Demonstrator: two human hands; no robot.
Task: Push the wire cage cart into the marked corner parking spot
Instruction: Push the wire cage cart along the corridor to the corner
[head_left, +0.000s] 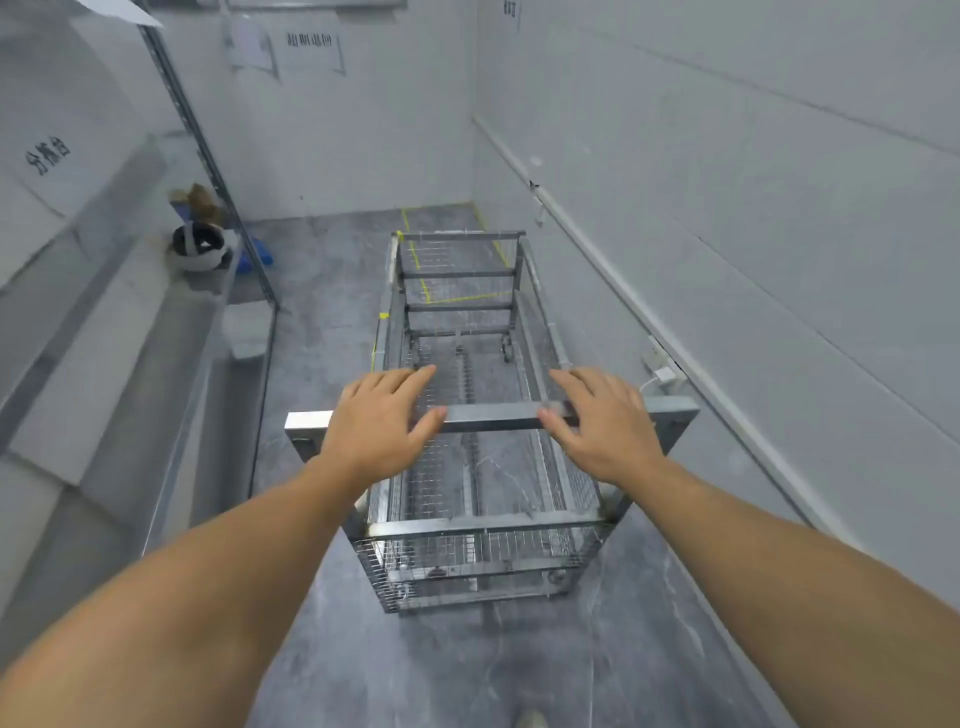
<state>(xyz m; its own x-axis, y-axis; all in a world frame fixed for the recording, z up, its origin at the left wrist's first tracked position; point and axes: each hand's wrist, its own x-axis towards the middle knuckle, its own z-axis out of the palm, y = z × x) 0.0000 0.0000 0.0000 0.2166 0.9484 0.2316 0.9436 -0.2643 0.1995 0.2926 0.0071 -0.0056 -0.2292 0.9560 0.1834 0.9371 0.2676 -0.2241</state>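
Currently mid-push, I'd say: wire cage cart (470, 415) sits centre frame, nose toward the yellow floor tape (423, 283) of the corner spot at 12 o'clock, front end just over the tape's near line. Left hand (379, 421) and right hand (605, 423) lie on the near top rail (491, 415), fingers splayed flat, not gripping; rail runs under the palms. Next: straight shove forward, keeping clear of the right wall (727, 182) at 3 o'clock.
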